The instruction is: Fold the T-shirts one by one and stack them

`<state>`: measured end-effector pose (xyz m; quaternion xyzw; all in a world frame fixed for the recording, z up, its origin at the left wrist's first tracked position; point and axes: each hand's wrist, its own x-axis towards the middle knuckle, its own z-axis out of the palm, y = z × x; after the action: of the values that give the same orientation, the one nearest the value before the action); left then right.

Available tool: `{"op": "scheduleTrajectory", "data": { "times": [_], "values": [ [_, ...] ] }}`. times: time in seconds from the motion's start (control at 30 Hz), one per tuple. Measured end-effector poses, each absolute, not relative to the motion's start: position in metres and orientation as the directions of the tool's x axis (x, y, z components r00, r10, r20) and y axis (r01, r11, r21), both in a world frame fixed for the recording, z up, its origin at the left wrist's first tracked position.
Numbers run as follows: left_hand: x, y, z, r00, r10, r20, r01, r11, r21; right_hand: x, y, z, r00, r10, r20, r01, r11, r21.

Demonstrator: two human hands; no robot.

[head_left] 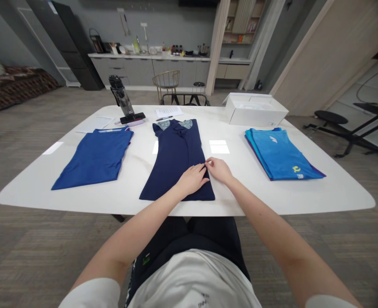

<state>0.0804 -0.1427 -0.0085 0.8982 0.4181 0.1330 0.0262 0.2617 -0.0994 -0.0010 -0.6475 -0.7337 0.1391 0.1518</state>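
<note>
The person's two hands sat close together on a navy garment [176, 164] lying lengthwise at the middle of the white surface [304, 197]. The left hand [191, 179] lay flat and open on the cloth, while the right hand [219, 170] rested its fingertips [207, 161] at the garment's right edge; whether they pinched it, I cannot tell. A folded blue shirt [92, 160] lay to the left, a folded turquoise shirt [281, 154] lay to the right, and a white box [256, 110] sat at the upper right of the surface.
</note>
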Motion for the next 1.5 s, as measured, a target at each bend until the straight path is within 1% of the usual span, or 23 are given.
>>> {"op": "scheduleTrajectory", "data": {
  "times": [0.07, 0.13, 0.2, 0.23, 0.3, 0.37, 0.5, 0.67, 0.73, 0.83, 0.9, 1.03, 1.1, 1.2, 1.33, 1.4, 1.5],
  "values": [
    [0.087, -0.132, -0.012, 0.614, 0.771, 0.166, 0.760, -0.635, 0.139, 0.260, -0.075, -0.005, -0.104, 0.992, 0.065, 0.905, 0.121, -0.407],
    [0.092, -0.127, -0.018, 0.619, 0.777, 0.114, 0.764, -0.630, 0.139, 0.256, -0.052, -0.009, -0.117, 0.984, 0.134, 0.914, 0.160, -0.373],
    [0.095, -0.128, -0.024, 0.616, 0.781, 0.106, 0.765, -0.625, 0.156, 0.250, -0.032, -0.012, -0.179, 0.966, 0.186, 0.919, 0.232, -0.318],
    [0.095, -0.129, -0.027, 0.612, 0.782, 0.118, 0.764, -0.623, 0.169, 0.247, -0.023, -0.013, -0.226, 0.957, 0.185, 0.917, 0.273, -0.292],
    [0.096, -0.134, -0.031, 0.605, 0.782, 0.151, 0.757, -0.623, 0.196, 0.242, -0.007, -0.014, -0.311, 0.941, 0.136, 0.908, 0.336, -0.250],
    [0.095, -0.138, -0.031, 0.609, 0.776, 0.165, 0.745, -0.630, 0.219, 0.241, 0.007, -0.015, -0.346, 0.936, 0.060, 0.912, 0.351, -0.211],
    [0.094, -0.141, -0.026, 0.615, 0.772, 0.157, 0.734, -0.634, 0.241, 0.247, 0.031, -0.019, -0.314, 0.948, -0.059, 0.939, 0.301, -0.167],
    [0.095, -0.142, -0.021, 0.610, 0.780, 0.137, 0.743, -0.624, 0.244, 0.253, 0.058, -0.026, -0.269, 0.960, -0.082, 0.950, 0.250, -0.188],
    [0.095, -0.143, -0.020, 0.604, 0.784, 0.142, 0.745, -0.619, 0.248, 0.250, 0.068, -0.028, -0.238, 0.969, -0.067, 0.956, 0.221, -0.191],
    [0.094, -0.140, -0.018, 0.602, 0.782, 0.164, 0.740, -0.623, 0.256, 0.238, 0.080, -0.026, -0.207, 0.978, -0.007, 0.960, 0.202, -0.193],
    [0.090, -0.130, -0.015, 0.586, 0.790, 0.179, 0.748, -0.613, 0.256, 0.227, 0.089, -0.022, -0.222, 0.975, 0.023, 0.950, 0.221, -0.221],
    [0.073, -0.093, -0.012, 0.511, 0.835, 0.203, 0.800, -0.548, 0.243, 0.204, 0.107, -0.016, -0.294, 0.956, 0.023, 0.915, 0.288, -0.281],
    [0.063, -0.073, -0.014, 0.486, 0.848, 0.212, 0.819, -0.527, 0.229, 0.195, 0.114, -0.019, -0.319, 0.948, 0.016, 0.913, 0.311, -0.265],
    [0.052, -0.058, -0.020, 0.468, 0.858, 0.214, 0.832, -0.509, 0.221, 0.188, 0.119, -0.028, -0.330, 0.944, 0.003, 0.923, 0.324, -0.207],
    [0.047, -0.055, -0.023, 0.461, 0.859, 0.224, 0.821, -0.508, 0.259, 0.187, 0.120, -0.035, -0.341, 0.940, 0.022, 0.924, 0.339, -0.179],
    [0.040, -0.045, -0.018, 0.447, 0.864, 0.233, 0.818, -0.500, 0.283, 0.183, 0.126, -0.032, -0.343, 0.937, 0.071, 0.919, 0.350, -0.180],
    [0.015, -0.004, -0.006, 0.373, 0.893, 0.250, 0.854, -0.436, 0.282, 0.168, 0.146, -0.023, -0.331, 0.920, 0.208, 0.910, 0.370, -0.188]
  ]
}}
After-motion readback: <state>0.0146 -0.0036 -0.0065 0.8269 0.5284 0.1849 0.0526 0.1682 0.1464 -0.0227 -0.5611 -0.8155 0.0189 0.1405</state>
